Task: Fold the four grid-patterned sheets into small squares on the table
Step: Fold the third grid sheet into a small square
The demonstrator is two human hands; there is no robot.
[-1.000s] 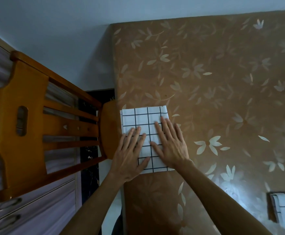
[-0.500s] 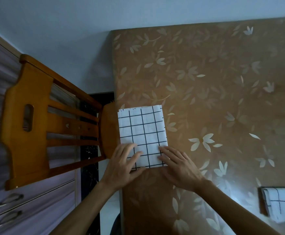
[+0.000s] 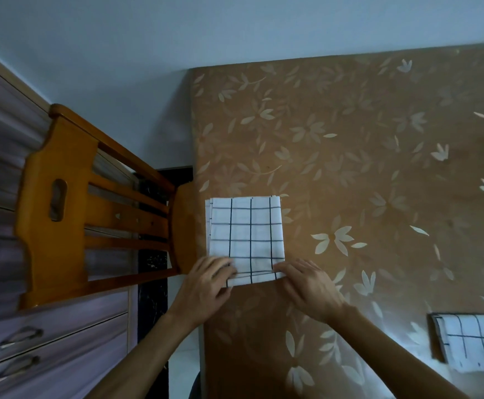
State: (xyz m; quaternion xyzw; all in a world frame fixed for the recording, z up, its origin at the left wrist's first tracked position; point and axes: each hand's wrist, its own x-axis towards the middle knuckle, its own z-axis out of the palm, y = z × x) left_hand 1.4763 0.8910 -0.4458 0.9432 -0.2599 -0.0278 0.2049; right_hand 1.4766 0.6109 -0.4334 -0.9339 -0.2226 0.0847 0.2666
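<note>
White grid sheet [image 3: 246,237] — left hand [image 3: 206,286] and right hand [image 3: 311,290] pinch its near corners

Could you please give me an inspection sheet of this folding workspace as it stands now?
Surface: table under a brown floral cover.
Job's things: grid-patterned sheet, partly folded, flat by the table's left edge; folded square at the near right.
Clutter: nothing seen.
Grippers: left hand and right hand each pinch a near corner of the grid-patterned sheet.
Cables: nothing seen.
Surroundings: wooden chair against the table's left side; drawers behind it; plain wall.
</note>
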